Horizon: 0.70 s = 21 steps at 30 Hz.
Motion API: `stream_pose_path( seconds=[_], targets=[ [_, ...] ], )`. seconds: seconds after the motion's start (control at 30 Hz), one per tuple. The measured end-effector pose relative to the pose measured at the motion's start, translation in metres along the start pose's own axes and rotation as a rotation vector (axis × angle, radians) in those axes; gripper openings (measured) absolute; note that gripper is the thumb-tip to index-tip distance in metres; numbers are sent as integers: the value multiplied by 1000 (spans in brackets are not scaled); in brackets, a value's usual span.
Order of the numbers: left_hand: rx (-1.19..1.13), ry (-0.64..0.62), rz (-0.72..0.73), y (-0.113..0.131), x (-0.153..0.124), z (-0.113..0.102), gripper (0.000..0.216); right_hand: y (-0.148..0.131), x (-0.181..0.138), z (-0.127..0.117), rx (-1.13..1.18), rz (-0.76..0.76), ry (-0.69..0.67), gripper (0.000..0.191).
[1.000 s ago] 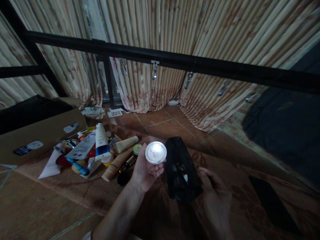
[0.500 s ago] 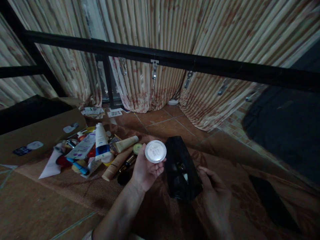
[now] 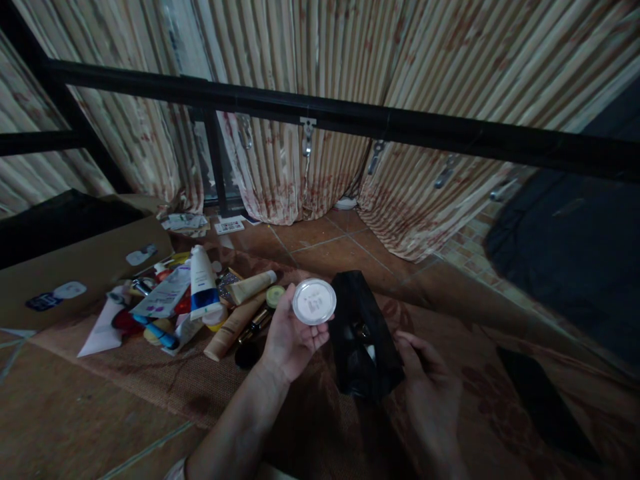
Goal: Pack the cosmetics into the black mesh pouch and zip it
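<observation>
My left hand (image 3: 291, 337) is raised palm up, its fingers closed round a small round white compact (image 3: 314, 301) with a clear lid. Just right of it stands an open black pouch (image 3: 362, 337) with small items showing inside. My right hand (image 3: 429, 373) grips the pouch's right edge and holds it open. Both hands hover over a brown woven mat (image 3: 165, 380) on the tiled floor.
A heap of cosmetics lies on the mat to the left: a white and blue tube (image 3: 202, 283), beige tubes (image 3: 253, 287), a small green-lidded jar (image 3: 275, 296). A flat cardboard sheet (image 3: 75, 263) is beyond. A black metal rail (image 3: 350, 123) and striped curtains (image 3: 320, 60) cross the back. Dark cloth (image 3: 575, 253) hangs at right.
My left hand has tipped the compact a little and shifted it slightly right toward the pouch; the glare on its lid has faded. The right hand and the pouch hold still.
</observation>
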<state>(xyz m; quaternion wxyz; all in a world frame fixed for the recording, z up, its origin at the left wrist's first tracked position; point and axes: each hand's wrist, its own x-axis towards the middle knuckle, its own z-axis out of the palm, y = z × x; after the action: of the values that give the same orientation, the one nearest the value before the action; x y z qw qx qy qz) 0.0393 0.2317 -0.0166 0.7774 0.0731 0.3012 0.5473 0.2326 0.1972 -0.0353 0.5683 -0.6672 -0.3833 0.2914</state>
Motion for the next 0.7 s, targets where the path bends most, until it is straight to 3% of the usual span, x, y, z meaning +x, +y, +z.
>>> stream_pose_path(
  seconds=[0.4, 0.7],
  targets=[
    [111, -134, 135, -4, -5, 5, 44, 1, 0, 1, 4, 2, -13, 34],
    [294, -43, 275, -7, -7, 4, 29, -1, 1, 0, -40, -25, -14, 31]
  ],
)
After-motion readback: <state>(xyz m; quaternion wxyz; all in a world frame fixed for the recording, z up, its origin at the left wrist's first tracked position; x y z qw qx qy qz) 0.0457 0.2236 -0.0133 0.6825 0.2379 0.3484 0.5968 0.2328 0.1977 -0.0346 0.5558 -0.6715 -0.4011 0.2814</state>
